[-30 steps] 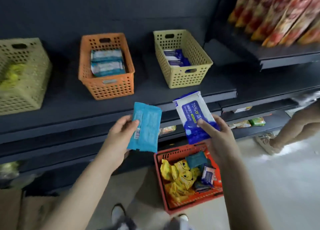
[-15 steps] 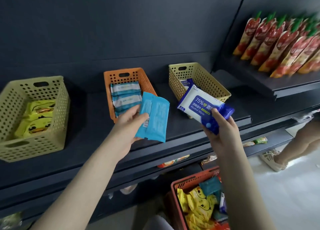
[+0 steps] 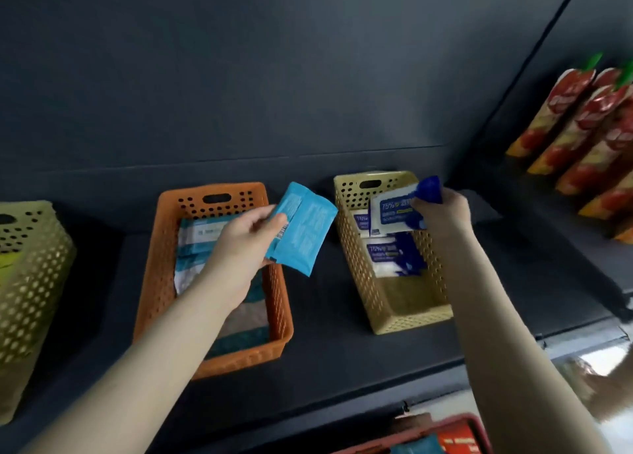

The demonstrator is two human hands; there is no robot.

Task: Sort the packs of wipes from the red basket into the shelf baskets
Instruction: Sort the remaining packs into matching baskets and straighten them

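Red snack pouches (image 3: pixel 555 111) line the right-hand shelf (image 3: pixel 534 213).

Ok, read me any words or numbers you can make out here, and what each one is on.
"75%" on the blue-and-white wipes pack in the right hand; smaller print blurred.
"75%" on a second blue-and-white pack lying in the tan basket; rest blurred.
Teal pack in the left hand: barcode only, digits unreadable.
Red pouches on the right shelf: lettering blurred.

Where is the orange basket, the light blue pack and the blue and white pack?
orange basket (image 3: pixel 161 265), head view, left wall.
light blue pack (image 3: pixel 305 231), head view, its middle.
blue and white pack (image 3: pixel 394 212), head view, printed label.
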